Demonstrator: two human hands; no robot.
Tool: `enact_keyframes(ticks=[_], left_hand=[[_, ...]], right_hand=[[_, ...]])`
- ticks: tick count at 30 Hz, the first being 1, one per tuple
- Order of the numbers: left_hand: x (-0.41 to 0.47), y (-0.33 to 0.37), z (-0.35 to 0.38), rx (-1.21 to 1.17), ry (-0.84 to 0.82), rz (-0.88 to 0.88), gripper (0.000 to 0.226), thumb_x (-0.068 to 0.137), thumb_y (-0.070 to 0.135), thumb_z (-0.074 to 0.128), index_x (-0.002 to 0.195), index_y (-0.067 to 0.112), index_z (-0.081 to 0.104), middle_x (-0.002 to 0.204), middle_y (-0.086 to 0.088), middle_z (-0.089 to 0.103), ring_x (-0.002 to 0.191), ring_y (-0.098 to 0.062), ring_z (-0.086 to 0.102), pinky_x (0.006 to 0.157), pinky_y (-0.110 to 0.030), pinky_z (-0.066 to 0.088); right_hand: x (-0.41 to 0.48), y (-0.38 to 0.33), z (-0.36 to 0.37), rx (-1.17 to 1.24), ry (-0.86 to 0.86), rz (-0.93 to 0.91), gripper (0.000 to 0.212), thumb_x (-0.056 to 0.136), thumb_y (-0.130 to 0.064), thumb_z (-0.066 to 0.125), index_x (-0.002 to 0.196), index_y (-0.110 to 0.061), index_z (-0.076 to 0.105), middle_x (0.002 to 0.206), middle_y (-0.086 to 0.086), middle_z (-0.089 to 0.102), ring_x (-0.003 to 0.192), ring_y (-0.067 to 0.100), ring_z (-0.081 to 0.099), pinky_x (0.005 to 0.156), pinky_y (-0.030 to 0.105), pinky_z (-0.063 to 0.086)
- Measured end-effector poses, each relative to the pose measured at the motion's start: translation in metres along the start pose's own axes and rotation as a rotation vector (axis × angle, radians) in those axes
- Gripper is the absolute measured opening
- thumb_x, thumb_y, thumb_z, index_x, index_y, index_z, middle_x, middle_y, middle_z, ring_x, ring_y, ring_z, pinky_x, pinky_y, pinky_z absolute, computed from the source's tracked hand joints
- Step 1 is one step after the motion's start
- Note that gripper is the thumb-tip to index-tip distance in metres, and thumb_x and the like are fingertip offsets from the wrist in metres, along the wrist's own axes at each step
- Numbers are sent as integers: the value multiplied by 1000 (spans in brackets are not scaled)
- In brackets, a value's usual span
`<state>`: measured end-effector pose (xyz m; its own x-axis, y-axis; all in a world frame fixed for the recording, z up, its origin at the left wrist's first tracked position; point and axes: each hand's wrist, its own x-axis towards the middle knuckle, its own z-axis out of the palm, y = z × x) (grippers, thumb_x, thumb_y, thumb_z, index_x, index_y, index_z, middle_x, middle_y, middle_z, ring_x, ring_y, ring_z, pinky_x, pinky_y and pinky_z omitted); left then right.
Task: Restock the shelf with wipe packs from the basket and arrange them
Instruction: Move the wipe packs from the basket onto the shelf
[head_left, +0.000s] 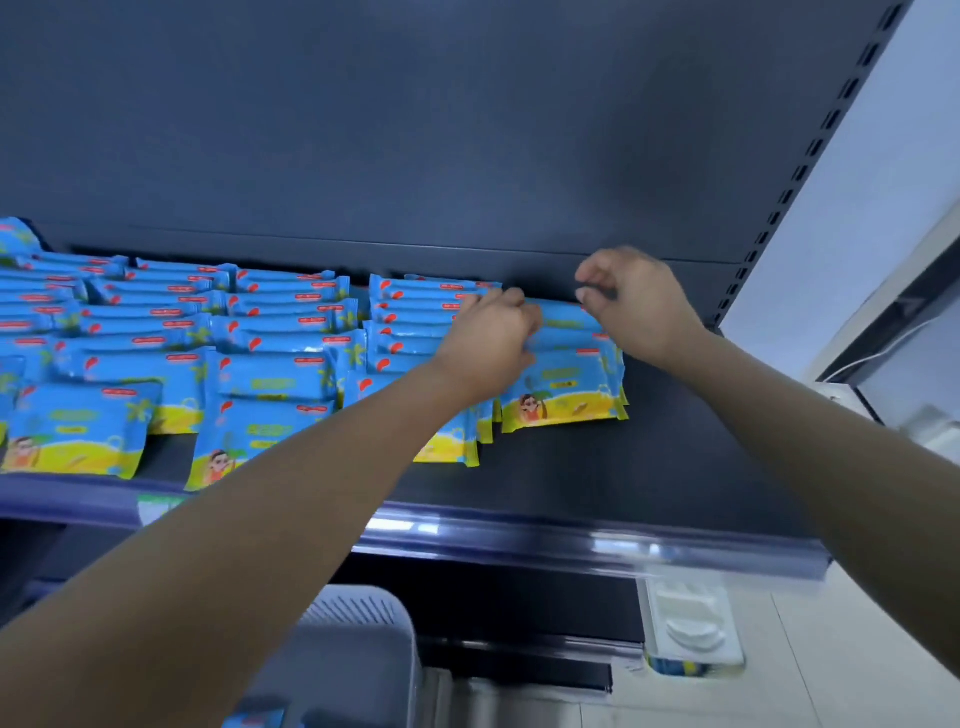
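The packs stand in overlapping columns that run front to back on the shelf, each pack's long axis lying left to right. Both hands are at the end column, the one furthest right, which sits between them. The left hand is on the column's left edge, fingers curled round the upper packs there, apparently gripping them. The right hand is over the column's back right corner, near the shelf's rear wall. Its fingers are curled with thumb and forefinger close together, but motion blur makes it impossible to tell whether they pinch a pack's top edge or hold nothing. I judge this to be the arranging step: squaring the end column, whose front pack sits further back than those of the columns to its left. Right of this column the shelf is bare, so any further column would probably go on that side, nearer the right hand. The basket is below the shelf's front lip, beside the left forearm, so the left hand seems better placed to fetch from it.
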<state>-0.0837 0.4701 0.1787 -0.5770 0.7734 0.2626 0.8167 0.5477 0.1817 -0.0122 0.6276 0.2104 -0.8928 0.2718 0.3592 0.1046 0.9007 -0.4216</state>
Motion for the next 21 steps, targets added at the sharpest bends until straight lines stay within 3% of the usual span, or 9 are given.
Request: enact_keyframes(ticks=[5, 9, 12, 17, 21], left_hand=[[-89, -35, -47, -165, 220, -3, 25, 79, 17, 68, 102, 9, 63, 103, -10, 60, 104, -30, 53, 90, -37, 31], [-181, -76, -67, -180, 235, -74, 18, 75, 8, 70, 92, 2, 66, 91, -15, 63, 91, -34, 59, 85, -47, 44], [-244, -106, -62, -166, 161, -172, 15, 77, 7, 70, 91, 2, 65, 92, -14, 63, 91, -34, 58, 82, -48, 45], [-339, -150, -21, -96, -147, -340, 25, 82, 22, 67, 104, 11, 63, 108, -8, 61, 105, -27, 54, 92, -40, 39], [-395, -173, 12, -58, -365, -378, 30, 83, 29, 64, 110, 16, 61, 114, -4, 58, 109, -23, 52, 92, -34, 38]], right_hand=[[-50, -77, 25, 105, 70, -147, 18, 86, -10, 58, 103, -6, 63, 103, 10, 61, 98, 25, 59, 89, 32, 43], [-100, -150, 67, 136, 26, -337, 17, 86, -10, 59, 100, -2, 64, 98, 14, 63, 94, 33, 60, 86, 43, 47], [-138, -190, 111, 130, -80, -414, 15, 85, -9, 60, 97, -1, 64, 95, 15, 63, 91, 35, 58, 79, 44, 47], [-201, -216, 201, -21, -527, -359, 29, 94, -23, 51, 120, -11, 56, 119, 8, 56, 110, 29, 50, 91, 40, 38], [-251, -218, 262, -175, -811, -265, 33, 91, -30, 55, 118, -10, 55, 113, 10, 58, 106, 29, 54, 89, 40, 45]])
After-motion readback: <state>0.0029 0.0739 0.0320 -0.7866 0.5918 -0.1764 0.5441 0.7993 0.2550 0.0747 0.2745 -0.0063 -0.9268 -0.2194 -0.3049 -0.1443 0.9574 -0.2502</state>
